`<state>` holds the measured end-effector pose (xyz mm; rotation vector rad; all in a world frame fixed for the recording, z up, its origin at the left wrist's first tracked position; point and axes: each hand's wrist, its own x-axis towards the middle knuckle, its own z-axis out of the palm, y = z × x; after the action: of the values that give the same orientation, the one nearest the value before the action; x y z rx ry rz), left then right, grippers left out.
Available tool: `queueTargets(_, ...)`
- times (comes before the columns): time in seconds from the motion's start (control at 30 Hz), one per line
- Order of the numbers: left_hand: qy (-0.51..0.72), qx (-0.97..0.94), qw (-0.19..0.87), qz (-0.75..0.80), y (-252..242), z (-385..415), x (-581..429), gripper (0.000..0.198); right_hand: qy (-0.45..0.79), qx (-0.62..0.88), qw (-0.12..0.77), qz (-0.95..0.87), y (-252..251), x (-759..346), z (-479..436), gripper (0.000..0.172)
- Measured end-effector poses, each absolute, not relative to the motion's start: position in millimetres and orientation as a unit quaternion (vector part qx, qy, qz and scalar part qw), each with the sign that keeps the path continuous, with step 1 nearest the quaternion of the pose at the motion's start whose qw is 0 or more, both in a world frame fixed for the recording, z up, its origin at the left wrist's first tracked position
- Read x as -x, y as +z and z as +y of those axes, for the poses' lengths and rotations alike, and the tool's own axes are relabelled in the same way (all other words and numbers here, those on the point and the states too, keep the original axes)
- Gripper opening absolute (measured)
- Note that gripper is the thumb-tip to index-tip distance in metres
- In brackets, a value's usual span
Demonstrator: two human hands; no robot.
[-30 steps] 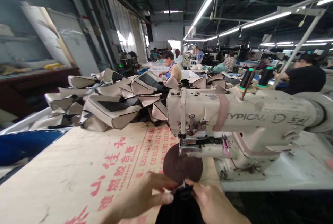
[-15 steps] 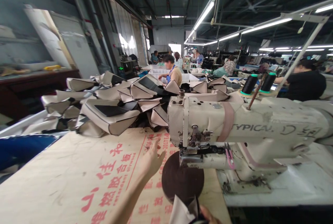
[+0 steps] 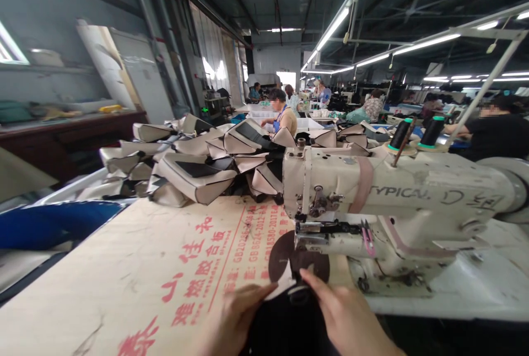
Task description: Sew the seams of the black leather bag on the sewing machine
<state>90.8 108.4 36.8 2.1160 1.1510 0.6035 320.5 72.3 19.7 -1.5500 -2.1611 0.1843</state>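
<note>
Bright window (image 3: 11, 44) at upper left edge. Pale upright panel (image 3: 138, 64) right of it. Dark reddish bench (image 3: 70, 138) at left, yellow item (image 3: 110, 108) on top, kind unclear. Tube lights (image 3: 427, 44) in rows across upper right, ceiling fan (image 3: 413, 11) just above, faint. Slanted white pole (image 3: 487, 83) at right. Person in tan top (image 3: 289, 120) near centre, turned left. Person in black top (image 3: 502, 130) at right edge. Farther back, right of centre: small round blue fan (image 3: 325, 95), person in patterned top (image 3: 373, 107). Small green light (image 3: 204, 109) left of centre.
</note>
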Motion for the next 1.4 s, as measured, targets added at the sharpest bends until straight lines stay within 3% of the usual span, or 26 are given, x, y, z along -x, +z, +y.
queueTargets(0.2,0.193,-0.843,0.261,0.428,46.2,141.9,-100.7,0.035,0.18,0.533,0.328,-0.759,19.4,-330.9,105.8,0.032)
queueTargets(0.43,0.179,-0.881,0.234,0.369,56.4,152.0,-117.8,0.031,0.321,0.436,0.389,-0.745,1.8,-324.9,117.7,0.034)
queueTargets(0.67,0.213,-0.866,0.286,0.35,63.5,141.6,-109.0,0.029,0.299,0.385,0.337,-0.805,34.2,-336.6,108.7,0.031)
queueTargets(0.83,0.202,-0.858,0.326,0.343,48.9,144.8,-112.8,0.026,0.31,0.418,0.303,-0.798,28.5,-340.4,102.7,0.027)
queueTargets(1.07,0.225,-0.845,0.257,0.411,64.1,129.9,-142.7,0.026,0.24,0.417,0.303,-0.822,15.8,-338.4,99.5,0.024)
queueTargets(1.2,0.177,-0.773,0.367,0.486,60.3,133.0,-155.3,0.037,0.196,0.437,0.243,-0.844,13.8,-335.7,94.5,0.023)
queueTargets(1.4,0.103,-0.644,0.584,0.484,40.4,150.7,-149.1,0.041,0.259,0.474,0.217,-0.813,15.9,-329.2,87.3,0.015)
